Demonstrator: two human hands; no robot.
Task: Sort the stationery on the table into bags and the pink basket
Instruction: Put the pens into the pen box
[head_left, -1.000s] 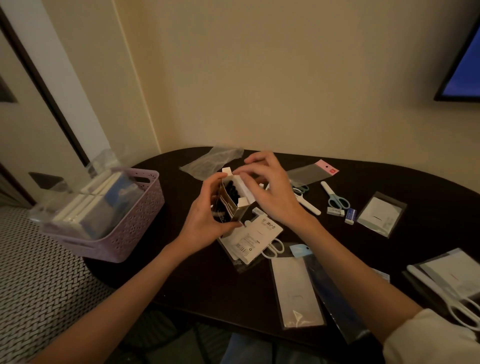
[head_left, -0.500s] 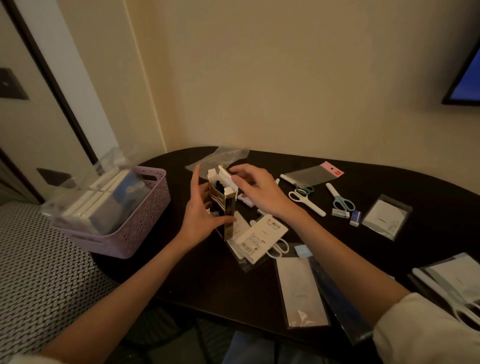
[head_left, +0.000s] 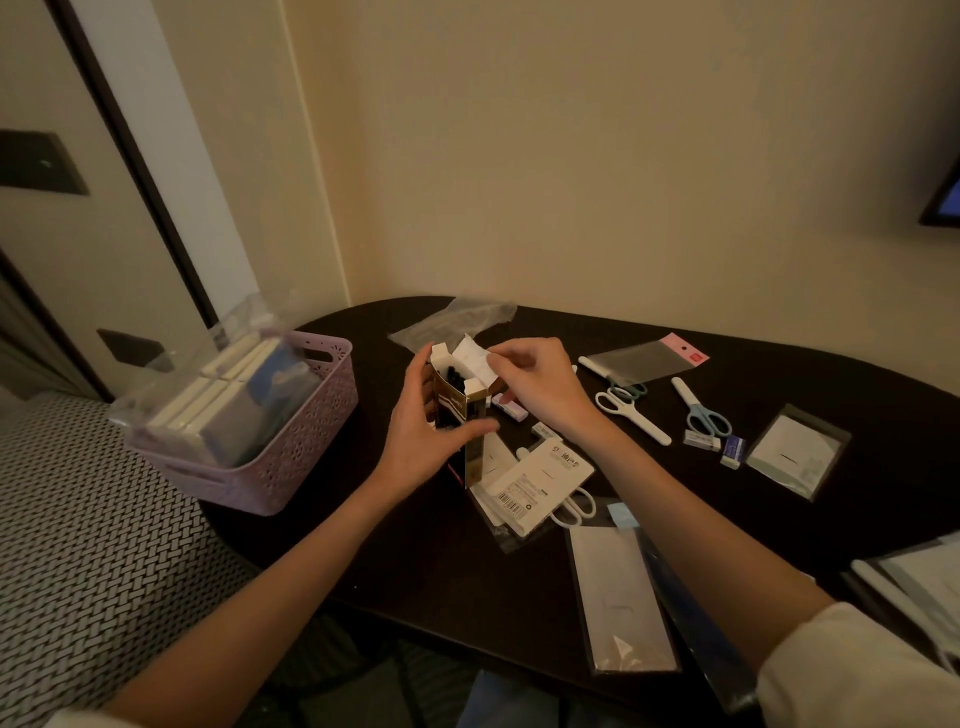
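Raised a little since half a second ago, the box (head_left: 460, 415) stands upright above the table (head_left: 426, 561), wrapped by the left hand (head_left: 423, 441). Right hand (head_left: 540, 384) pinches its white top flap (head_left: 475, 358). Basket (head_left: 291, 457) sits left.

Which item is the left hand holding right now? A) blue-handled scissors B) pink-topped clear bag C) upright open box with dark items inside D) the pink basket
C: the left hand wraps the small box, which stands upright with its top flaps open and dark items showing inside, while the right hand pinches the white top flap. The blue-handled scissors lie untouched on the table.
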